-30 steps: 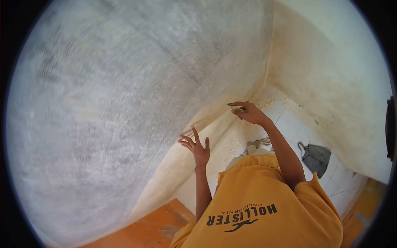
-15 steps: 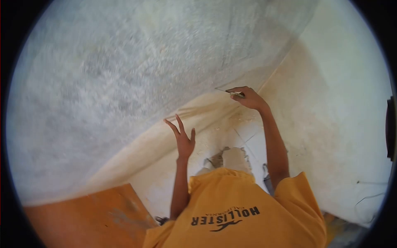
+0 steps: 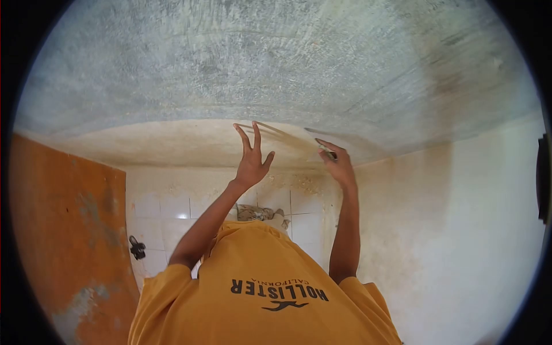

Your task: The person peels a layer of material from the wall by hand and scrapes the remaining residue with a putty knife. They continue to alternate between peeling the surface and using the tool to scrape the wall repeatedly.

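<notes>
My left hand (image 3: pixel 250 165) is open, its fingers spread and two fingertips right at the wall (image 3: pixel 190 63), near the line where rough grey meets cream. To its right, my right hand (image 3: pixel 338 165) is closed around a thin-bladed scraper (image 3: pixel 328 152). The scraper points up and left, close to the lower cream band (image 3: pixel 172 141) of the wall. Its handle is mostly hidden by my fingers. Shadows of both hands fall on the wall.
An orange panel (image 3: pixel 75 218) with worn grey patches stands at the left. A pale side wall (image 3: pixel 437 230) is at the right. Below lie white floor tiles (image 3: pixel 172 207) with scattered crumbs, a crumpled cloth (image 3: pixel 256 213) and a small black object (image 3: pixel 137 248).
The view has swung round, so the wall now runs level across the top. My right hand holds the scraper lower and nearer my left hand, which stays spread at the wall.
</notes>
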A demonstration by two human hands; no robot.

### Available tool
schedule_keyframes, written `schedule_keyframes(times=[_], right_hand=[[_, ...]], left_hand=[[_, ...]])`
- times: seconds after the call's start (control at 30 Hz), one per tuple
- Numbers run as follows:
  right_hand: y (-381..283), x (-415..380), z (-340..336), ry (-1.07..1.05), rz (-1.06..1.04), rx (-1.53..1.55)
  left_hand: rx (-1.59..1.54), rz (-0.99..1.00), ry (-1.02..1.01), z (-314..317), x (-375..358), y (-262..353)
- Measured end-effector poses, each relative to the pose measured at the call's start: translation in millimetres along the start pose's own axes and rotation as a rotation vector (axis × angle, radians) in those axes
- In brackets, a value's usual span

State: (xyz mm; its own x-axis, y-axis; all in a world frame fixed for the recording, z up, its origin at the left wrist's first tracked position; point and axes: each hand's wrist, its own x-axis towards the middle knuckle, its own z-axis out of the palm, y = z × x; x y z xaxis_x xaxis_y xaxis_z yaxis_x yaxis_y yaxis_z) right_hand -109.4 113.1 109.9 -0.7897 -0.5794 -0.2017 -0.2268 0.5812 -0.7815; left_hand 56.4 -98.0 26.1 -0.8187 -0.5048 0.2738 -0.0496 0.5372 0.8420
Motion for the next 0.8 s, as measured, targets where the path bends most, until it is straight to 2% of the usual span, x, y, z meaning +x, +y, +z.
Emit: schedule_keyframes(times=[0.07, 0.17, 0.23, 0.4, 0.47, 0.5, 0.7, 0.8], right_hand=[[8, -4, 9, -0.006, -0.014, -0.024], [13, -8, 4, 0.067, -0.137, -0.006], [6, 2, 7, 0.041, -0.187, -0.053], [22, -1, 3, 0.044, -0.187, -0.037], [11, -2, 0, 0.008, -0.112, -0.012], [13, -1, 4, 0.008, -0.138, -0.022], [24, 1, 8, 0.047, -0.199, -0.007], [20, 1, 9, 0.006, -0.187, -0.067]], left_hand=[[0.007, -0.002, 0.018, 17, 1, 2], [0.064, -0.001, 0.160, 46, 10, -4], [0.106, -0.046, 0.219, 53, 15, 1], [-0.069, -0.118, 0.343, 69, 14, 4], [-0.131, -0.143, 0.330, 63, 12, 3], [-0.162, -0.159, 0.312, 61, 6, 4], [0.043, -0.124, 0.288, 53, 0, -6], [0.103, -0.188, 0.273, 52, -4, -10]])
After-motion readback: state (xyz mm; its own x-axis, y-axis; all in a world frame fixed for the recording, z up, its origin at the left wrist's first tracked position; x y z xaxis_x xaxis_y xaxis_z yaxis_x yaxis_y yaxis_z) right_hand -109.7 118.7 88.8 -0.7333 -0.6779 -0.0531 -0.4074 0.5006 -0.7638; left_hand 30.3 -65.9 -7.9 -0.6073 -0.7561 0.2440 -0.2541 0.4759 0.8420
